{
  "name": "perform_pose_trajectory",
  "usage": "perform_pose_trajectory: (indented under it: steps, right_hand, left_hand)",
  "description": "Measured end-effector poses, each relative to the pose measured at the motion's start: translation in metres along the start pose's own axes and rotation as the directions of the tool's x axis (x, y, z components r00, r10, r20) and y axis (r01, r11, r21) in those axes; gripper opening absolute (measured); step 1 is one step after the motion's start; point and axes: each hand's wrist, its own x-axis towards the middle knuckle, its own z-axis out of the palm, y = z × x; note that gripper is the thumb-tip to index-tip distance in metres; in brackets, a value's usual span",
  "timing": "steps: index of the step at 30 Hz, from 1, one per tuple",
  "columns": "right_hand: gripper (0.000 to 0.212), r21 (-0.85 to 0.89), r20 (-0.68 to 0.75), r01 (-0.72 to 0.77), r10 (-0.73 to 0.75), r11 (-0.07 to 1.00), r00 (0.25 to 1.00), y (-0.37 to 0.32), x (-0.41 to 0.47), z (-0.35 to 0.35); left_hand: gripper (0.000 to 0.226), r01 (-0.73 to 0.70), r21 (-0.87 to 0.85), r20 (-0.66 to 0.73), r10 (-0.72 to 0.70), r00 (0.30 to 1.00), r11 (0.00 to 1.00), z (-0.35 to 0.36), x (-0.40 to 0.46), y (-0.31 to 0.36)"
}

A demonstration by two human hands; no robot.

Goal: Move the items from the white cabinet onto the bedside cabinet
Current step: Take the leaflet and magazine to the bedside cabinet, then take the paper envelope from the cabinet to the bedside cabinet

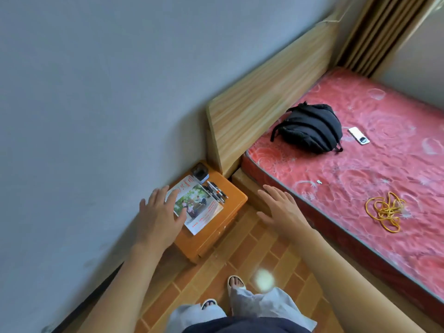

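Observation:
An orange wooden bedside cabinet stands in the corner between the grey wall and the bed. On its top lie a printed picture sheet, several pens side by side, and a small dark box-like item at the back. My left hand hovers over the sheet's left edge with fingers spread and holds nothing. My right hand is spread flat in the air to the right of the cabinet, near the bed's side, also empty. The white cabinet is out of view.
A bed with a red flowered mattress and wooden headboard fills the right. On it lie a black backpack, a white phone and a coil of yellow cord. Brick-pattern floor runs between cabinet and bed; my sandalled feet stand below.

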Motion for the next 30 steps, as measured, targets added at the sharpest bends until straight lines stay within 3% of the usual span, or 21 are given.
perform_pose_trajectory:
  steps: [6,12,18,22,30]
  right_hand:
    - [0.069,0.017,-0.112,-0.209,0.210,0.978,0.971,0.014,-0.063,-0.035]
    - [0.068,0.076,-0.203,-0.418,0.425,0.905,0.882,0.024,-0.135,-0.053]
    - [0.066,0.140,-0.264,-0.618,0.631,0.774,0.730,0.029,-0.226,-0.059]
    - [0.062,0.186,-0.307,-0.739,0.753,0.648,0.582,0.038,-0.304,-0.065]
    - [0.062,0.329,-0.327,-0.851,0.894,0.410,0.305,0.045,-0.468,-0.052]
  left_hand:
    - [0.065,-0.239,0.048,-0.035,0.241,0.970,0.970,-0.035,0.023,0.040]
    - [0.064,-0.466,0.046,-0.073,0.468,0.881,0.884,-0.058,0.035,0.091]
    - [0.067,-0.661,-0.015,-0.109,0.655,0.747,0.751,-0.073,0.018,0.170]
    - [0.068,-0.772,-0.047,-0.105,0.766,0.635,0.634,-0.079,-0.009,0.241]
    - [0.067,-0.926,-0.085,-0.070,0.925,0.373,0.367,-0.069,-0.108,0.365]
